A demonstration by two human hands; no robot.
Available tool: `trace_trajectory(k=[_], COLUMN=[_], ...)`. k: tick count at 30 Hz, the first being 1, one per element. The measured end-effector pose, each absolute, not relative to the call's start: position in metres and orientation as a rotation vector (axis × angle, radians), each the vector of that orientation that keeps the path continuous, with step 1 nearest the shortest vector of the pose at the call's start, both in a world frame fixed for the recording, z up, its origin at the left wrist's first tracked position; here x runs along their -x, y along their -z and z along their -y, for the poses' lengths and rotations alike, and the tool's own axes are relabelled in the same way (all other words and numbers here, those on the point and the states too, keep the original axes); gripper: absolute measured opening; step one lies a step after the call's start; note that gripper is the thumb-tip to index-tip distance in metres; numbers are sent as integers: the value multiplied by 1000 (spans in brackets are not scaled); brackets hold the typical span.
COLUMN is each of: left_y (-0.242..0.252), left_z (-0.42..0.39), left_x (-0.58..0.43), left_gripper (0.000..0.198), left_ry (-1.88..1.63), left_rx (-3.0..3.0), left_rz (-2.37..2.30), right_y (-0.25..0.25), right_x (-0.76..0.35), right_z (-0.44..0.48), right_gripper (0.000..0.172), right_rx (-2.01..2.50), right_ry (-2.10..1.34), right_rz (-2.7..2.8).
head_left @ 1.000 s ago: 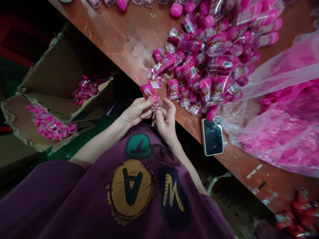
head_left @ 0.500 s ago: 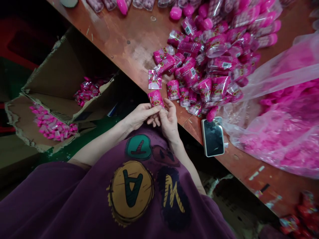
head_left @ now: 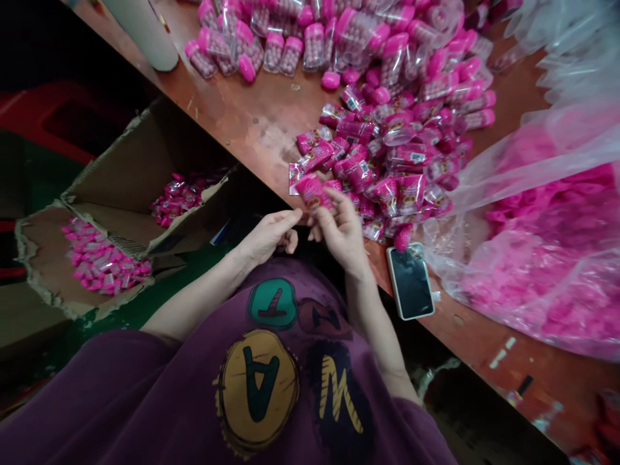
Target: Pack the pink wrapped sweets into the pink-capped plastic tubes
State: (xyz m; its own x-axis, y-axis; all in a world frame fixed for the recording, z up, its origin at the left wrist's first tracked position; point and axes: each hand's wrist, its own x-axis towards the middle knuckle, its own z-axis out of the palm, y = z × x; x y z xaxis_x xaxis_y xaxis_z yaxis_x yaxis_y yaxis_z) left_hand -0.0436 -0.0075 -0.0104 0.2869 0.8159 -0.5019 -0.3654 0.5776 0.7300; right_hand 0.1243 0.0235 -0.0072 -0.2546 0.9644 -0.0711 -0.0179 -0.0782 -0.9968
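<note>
A pink printed packet is held in my right hand, above the table's near edge and slightly blurred. My left hand is just left of it, its thumb and fingers curled towards each other; whether anything small is between them cannot be made out. Beyond the hands lies a heap of pink wrapped containers. A small flat printed sachet lies at the table edge, left of the held packet. Farther back stand and lie clear jars of pink balls with pink lids.
A phone lies near the edge of the reddish table. Right of it is a large clear bag of pink pieces. Cardboard boxes with pink items stand at left. A pale cylinder is at the back left.
My right hand has moved right and away from my left hand, carrying the pink packet. Both hands were together on it before. The view has shifted, showing more of the table's far side.
</note>
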Motion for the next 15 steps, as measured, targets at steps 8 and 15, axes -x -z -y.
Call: trace_trajectory(k=[8,15], left_y=[41,32], left_z=[-32,-17], left_x=[41,50], left_gripper=[50,20], left_ry=[-889,-898], left_rx=[-416,-351], left_rz=[-1485,-1297], right_y=[-39,18], right_x=[-152,-104], right_z=[-94,-40], right_gripper=[61,36], right_rx=[1401,1580], right_ry=[-440,-534], right_rz=[1746,2110])
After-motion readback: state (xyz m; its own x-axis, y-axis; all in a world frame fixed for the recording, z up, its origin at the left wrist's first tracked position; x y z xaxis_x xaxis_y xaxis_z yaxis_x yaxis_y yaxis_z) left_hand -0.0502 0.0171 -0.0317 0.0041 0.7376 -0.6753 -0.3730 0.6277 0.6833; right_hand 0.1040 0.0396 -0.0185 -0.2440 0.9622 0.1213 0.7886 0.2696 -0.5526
